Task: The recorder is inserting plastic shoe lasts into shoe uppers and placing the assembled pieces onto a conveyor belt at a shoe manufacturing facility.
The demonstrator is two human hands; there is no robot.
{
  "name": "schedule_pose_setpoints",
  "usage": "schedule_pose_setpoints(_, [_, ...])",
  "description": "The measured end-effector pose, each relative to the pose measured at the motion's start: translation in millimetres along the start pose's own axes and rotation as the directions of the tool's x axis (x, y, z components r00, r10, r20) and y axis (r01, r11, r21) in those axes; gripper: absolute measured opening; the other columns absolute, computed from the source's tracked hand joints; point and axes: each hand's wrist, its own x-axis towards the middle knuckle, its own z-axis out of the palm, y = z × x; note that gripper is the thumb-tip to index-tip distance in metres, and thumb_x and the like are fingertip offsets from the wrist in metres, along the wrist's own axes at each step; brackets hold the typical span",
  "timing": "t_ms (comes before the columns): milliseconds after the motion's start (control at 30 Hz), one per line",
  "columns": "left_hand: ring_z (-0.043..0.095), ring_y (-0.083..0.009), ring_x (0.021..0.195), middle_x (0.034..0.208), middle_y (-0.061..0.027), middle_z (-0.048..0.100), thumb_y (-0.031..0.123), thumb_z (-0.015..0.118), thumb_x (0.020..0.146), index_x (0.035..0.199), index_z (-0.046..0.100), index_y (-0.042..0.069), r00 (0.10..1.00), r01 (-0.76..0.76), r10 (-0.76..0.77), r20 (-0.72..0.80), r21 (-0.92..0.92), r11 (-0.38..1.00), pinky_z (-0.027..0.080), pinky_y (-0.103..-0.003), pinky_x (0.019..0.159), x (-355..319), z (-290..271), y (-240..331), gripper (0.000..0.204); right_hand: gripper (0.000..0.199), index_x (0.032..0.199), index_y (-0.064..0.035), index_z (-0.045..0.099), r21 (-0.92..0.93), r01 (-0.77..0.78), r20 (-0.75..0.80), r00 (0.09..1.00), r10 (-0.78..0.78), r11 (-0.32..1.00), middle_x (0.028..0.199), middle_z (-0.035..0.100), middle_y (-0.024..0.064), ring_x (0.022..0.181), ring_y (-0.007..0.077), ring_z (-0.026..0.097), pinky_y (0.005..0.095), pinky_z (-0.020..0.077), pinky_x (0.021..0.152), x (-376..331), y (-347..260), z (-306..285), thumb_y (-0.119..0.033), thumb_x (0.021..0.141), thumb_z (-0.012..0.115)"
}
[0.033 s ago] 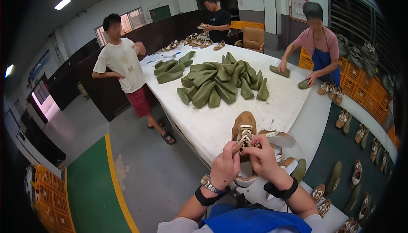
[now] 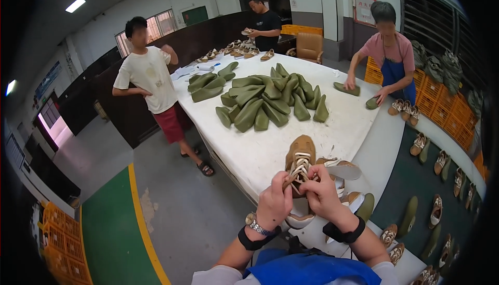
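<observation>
Shoe (image 2: 301, 147) — brown, laces (image 2: 300, 164) white; lasts (image 2: 248, 116) — olive green.

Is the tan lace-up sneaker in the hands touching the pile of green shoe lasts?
Apart. The head view shows white tabletop between the tan lace-up sneaker and the pile of green shoe lasts.

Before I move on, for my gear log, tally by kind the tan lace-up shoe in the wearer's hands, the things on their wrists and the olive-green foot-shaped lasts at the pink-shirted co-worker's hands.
Tan lace-up shoe: 1
Silver metal wristwatch: 1
Broad black wristbands: 2
Olive-green foot-shaped lasts: 2
Total: 6
</observation>
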Motion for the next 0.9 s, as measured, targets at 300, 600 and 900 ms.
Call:
schedule_pose_setpoints(300, [0.059,-0.0305,0.087,0.109,-0.0151,0.053,-0.002,0.053,0.073,0.103,0.056,0.009,0.898,-0.106,0.204,0.39,-0.258,0.96,0.049,-0.035,0.071,11.7,59.3,28.0,0.031,0.021,0.08,-0.004,0.06,-0.099,-0.246,-0.257,0.942,0.215,0.964,0.096,0.043,0.0134,0.069,0.0233,0.051,0.0293,0.0442,0.062,-53.3,3.2,-59.6,0.011,0.067,0.052])
schedule_pose_setpoints(600, [0.06,-0.0297,0.08,0.101,-0.014,0.054,-0.005,0.056,0.065,0.074,0.058,0.006,0.684,-0.316,0.546,0.484,-0.478,0.82,0.05,-0.035,0.065,-7.5,125.6,77.8,0.014,0.023,0.083,-0.005,0.049,0.006,-0.483,-0.584,0.709,0.395,0.876,0.092,0.047,0.0072,0.063,0.0124,0.047,0.0228,0.0389,0.053,-141.9,4.7,-132.2,0.008,0.065,0.056])
schedule_pose_setpoints(900, [0.059,-0.0335,0.077,0.1,-0.0142,0.056,-0.006,0.05,0.073,0.079,0.057,0.003,0.653,-0.221,0.44,0.617,-0.401,0.889,0.048,-0.036,0.066,-16.6,206.8,113.1,0.013,0.043,0.116,-0.0132,0.05,-0.364,-0.653,-0.453,0.747,0.486,0.664,0.097,0.05,0.0082,0.076,0.0254,0.058,0.0334,0.0484,0.064,-192.5,-24.0,-172.7,-0.015,0.075,0.063])
